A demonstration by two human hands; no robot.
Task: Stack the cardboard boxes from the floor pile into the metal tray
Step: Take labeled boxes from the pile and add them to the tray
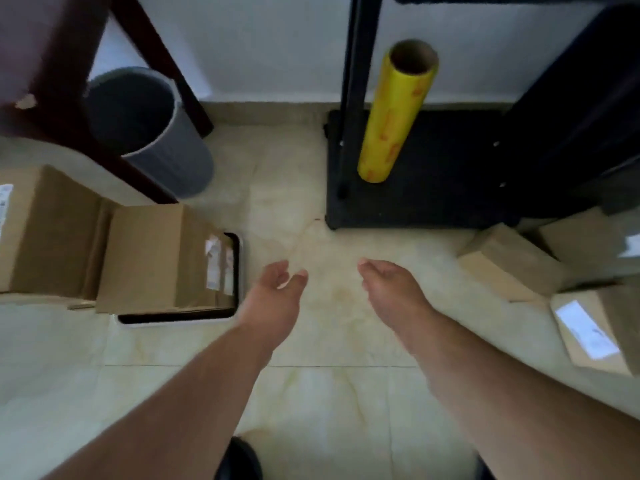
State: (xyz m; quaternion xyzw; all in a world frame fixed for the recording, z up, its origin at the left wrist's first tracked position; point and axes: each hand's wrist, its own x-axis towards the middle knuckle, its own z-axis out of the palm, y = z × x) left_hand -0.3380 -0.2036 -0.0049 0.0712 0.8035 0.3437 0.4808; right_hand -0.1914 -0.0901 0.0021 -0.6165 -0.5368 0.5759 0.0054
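Note:
A metal tray (180, 319) with a pale rim lies on the floor at the left, holding a stack of cardboard boxes (152, 258); a taller box (52, 230) stands at its far left. The floor pile of cardboard boxes (512, 261) lies at the right, one with a white label (585, 329) facing up. My left hand (273, 296) and my right hand (391, 289) hover over bare floor between tray and pile, fingers relaxed, holding nothing.
A grey bin (152, 133) stands behind the tray beside dark wooden furniture legs (162, 53). A black stand base (415, 168) with a post carries a leaning yellow film roll (394, 112). Pale tiled floor (329, 393) spreads below my arms.

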